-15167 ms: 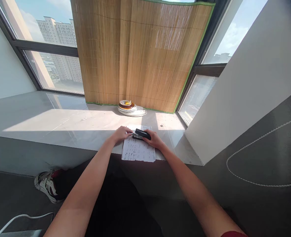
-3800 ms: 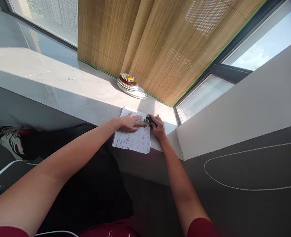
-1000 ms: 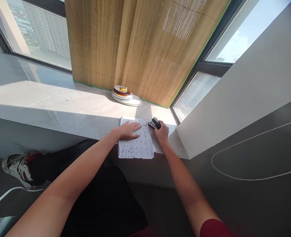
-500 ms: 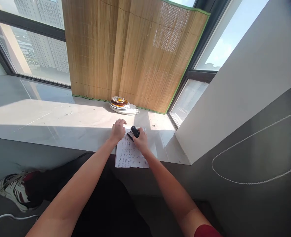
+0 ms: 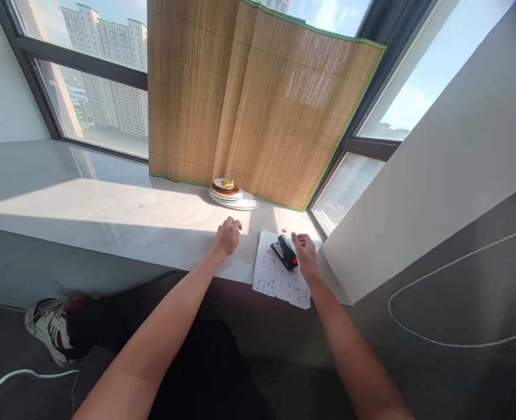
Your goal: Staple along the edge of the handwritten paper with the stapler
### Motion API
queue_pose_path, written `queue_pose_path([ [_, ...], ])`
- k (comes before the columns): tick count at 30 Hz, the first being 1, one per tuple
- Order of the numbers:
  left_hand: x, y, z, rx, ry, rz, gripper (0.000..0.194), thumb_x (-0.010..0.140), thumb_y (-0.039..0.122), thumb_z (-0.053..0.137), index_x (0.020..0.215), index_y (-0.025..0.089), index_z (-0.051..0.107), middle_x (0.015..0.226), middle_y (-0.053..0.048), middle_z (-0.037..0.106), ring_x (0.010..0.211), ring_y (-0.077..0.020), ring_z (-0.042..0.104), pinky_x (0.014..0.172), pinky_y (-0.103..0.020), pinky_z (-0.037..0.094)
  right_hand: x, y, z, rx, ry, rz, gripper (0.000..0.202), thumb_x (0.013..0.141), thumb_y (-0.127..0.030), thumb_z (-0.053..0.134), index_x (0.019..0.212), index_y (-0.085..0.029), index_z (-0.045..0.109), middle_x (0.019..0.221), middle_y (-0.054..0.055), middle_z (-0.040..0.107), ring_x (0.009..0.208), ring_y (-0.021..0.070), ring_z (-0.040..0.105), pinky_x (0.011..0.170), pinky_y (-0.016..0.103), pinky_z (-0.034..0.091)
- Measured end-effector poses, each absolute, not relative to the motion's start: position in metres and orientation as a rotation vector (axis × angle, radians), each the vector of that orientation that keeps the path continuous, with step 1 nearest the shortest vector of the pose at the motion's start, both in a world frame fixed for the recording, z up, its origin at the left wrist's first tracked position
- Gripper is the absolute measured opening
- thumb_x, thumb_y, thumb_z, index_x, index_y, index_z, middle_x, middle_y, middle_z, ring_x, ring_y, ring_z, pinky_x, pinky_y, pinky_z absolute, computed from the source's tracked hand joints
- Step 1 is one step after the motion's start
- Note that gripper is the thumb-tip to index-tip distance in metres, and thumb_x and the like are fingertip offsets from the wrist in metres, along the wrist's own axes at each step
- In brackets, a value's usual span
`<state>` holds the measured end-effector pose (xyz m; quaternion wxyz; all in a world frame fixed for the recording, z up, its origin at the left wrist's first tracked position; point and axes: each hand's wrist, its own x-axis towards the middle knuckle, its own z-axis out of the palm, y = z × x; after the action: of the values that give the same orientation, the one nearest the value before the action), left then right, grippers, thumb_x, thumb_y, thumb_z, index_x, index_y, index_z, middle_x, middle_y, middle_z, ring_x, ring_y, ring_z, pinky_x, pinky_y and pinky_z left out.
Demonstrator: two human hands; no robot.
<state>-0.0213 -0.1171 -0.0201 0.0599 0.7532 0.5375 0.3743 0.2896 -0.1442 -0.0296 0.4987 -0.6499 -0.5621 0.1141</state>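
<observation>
A sheet of paper with handwriting lies on the windowsill, its near end reaching past the front edge. On it rests a black stapler with a red patch at its near end. My right hand is just right of the stapler, fingers apart, with nothing seen in it. To the left of the paper, my left hand hovers at the sill with loosely curled, parted fingers and holds nothing.
Stacked plates stand on the sill against a bamboo blind. At the right are a white wall and a hanging bead cord. A shoe and a white cable are at lower left.
My right hand has let go of the stapler, which now rests on the paper. Paper and stapler have shifted right, away from my left hand. The camera view has moved too.
</observation>
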Motion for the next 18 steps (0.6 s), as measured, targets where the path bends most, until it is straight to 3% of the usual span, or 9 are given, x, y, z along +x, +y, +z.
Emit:
queue_pose_path([
  [2,-0.022,-0.116,-0.020,2.222,1.602,1.210,0.030,0.095,0.006,0.042,0.101,0.023,0.067,0.110,-0.009,0.061,0.096,-0.0258,0.065,0.084,-0.039,0.051,0.299,-0.126,-0.023,-1.546,-1.348,0.218,0.034,0.097,-0.055,0.053,0.105,-0.023,0.064,0.114,0.012,0.071,0.101,0.0270,0.067,0.081,0.037,0.054],
  [5,-0.023,-0.115,-0.019,2.115,1.574,1.303,0.032,0.093,0.003,0.042,0.097,0.023,0.067,0.105,-0.007,0.060,0.086,-0.0237,0.062,0.074,-0.036,0.048,0.301,-0.102,-0.024,-1.672,-1.638,0.107,0.029,0.096,-0.040,0.050,0.109,-0.019,0.067,0.129,0.016,0.068,0.119,0.0296,0.064,0.099,0.043,0.053],
  [10,-0.023,-0.118,-0.013,2.076,1.529,1.348,0.030,0.093,0.003,0.044,0.092,0.022,0.066,0.102,-0.007,0.059,0.085,-0.0237,0.060,0.068,-0.034,0.043,0.293,-0.084,-0.038,-1.910,-2.020,0.044,0.045,0.101,-0.033,0.045,0.142,-0.020,0.060,0.165,0.018,0.048,0.155,0.0330,0.041,0.121,0.048,0.040],
  [15,-0.020,-0.124,-0.007,2.069,1.483,1.391,0.028,0.094,0.005,0.043,0.087,0.022,0.065,0.099,-0.007,0.058,0.079,-0.0221,0.058,0.065,-0.033,0.040,0.274,-0.078,-0.034,-2.040,-2.249,0.033,0.060,0.105,-0.035,0.041,0.163,-0.019,0.039,0.173,0.017,0.036,0.163,0.0347,0.030,0.128,0.057,0.031],
  [18,-0.021,-0.129,-0.001,2.105,1.425,1.453,0.027,0.094,0.006,0.043,0.087,0.021,0.064,0.098,-0.006,0.058,0.075,-0.0208,0.057,0.062,-0.032,0.040,0.237,-0.067,-0.028,-2.014,-2.325,0.045,0.061,0.107,-0.033,0.038,0.165,-0.016,0.035,0.175,0.017,0.032,0.164,0.0322,0.028,0.130,0.055,0.028],
])
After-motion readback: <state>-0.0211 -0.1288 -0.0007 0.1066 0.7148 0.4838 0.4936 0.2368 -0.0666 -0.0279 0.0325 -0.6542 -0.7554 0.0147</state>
